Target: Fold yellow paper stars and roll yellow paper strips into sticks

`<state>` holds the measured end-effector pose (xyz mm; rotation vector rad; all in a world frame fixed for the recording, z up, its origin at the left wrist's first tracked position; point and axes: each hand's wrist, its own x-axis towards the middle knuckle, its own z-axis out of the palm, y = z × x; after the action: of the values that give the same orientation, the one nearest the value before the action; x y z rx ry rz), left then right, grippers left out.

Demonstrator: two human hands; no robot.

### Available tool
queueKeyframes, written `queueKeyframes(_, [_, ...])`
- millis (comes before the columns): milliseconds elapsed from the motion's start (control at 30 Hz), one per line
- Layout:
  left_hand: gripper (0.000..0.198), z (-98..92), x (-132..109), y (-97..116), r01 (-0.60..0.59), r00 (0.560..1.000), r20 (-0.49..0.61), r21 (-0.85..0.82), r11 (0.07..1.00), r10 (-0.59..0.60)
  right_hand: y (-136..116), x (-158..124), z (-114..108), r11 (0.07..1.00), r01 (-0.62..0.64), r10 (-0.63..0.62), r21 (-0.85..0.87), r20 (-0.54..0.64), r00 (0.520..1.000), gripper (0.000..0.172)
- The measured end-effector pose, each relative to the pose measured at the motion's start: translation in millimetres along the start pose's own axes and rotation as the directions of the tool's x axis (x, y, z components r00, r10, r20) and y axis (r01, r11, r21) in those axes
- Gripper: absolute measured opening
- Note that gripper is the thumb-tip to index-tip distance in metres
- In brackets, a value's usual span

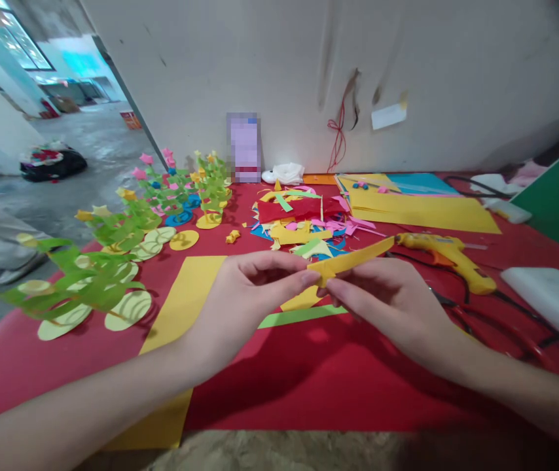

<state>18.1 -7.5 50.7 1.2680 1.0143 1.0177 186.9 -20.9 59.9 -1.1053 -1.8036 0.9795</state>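
A yellow paper strip is held up over the red table, its left end folded into a small knot-like shape. My left hand pinches that folded end between thumb and fingers. Close beside it, my right hand has thumb and fingers closed on the same strip, whose loose end points up to the right. Below the hands lie a light green strip and a yellow paper piece. A large yellow sheet lies partly under my left forearm.
Green paper plants with star tops stand at left. A small yellow paper star lies near a heap of paper scraps. A yellow glue gun, cables and a white block are at right. Yellow sheets lie behind.
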Motion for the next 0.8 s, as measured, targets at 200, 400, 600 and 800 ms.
queueKeyframes(200, [0.004,0.8,-0.8,4.9,-0.031,0.989,0.148,0.039,0.999,0.025,4.9,-1.5,-2.1,0.993,0.015,-0.018,0.115,0.02,1.0,0.017])
queueKeyframes(400, [0.021,-2.4,-1.3,4.7,-0.173,0.92,0.385,0.24,0.955,0.069,10.9,-1.6,-4.7,0.963,-0.003,-0.031,0.271,0.122,0.992,0.022])
queueKeyframes(600, [0.018,-4.2,1.2,2.7,-0.127,0.883,0.463,0.075,0.989,0.078,12.1,-0.3,-4.5,0.922,-0.099,0.019,0.375,0.211,0.977,0.021])
queueKeyframes(800, [0.024,-6.2,-0.2,-4.6,-0.098,0.871,0.485,0.007,0.995,0.082,12.4,-0.4,-4.8,0.923,-0.127,0.042,0.363,0.235,0.971,0.02])
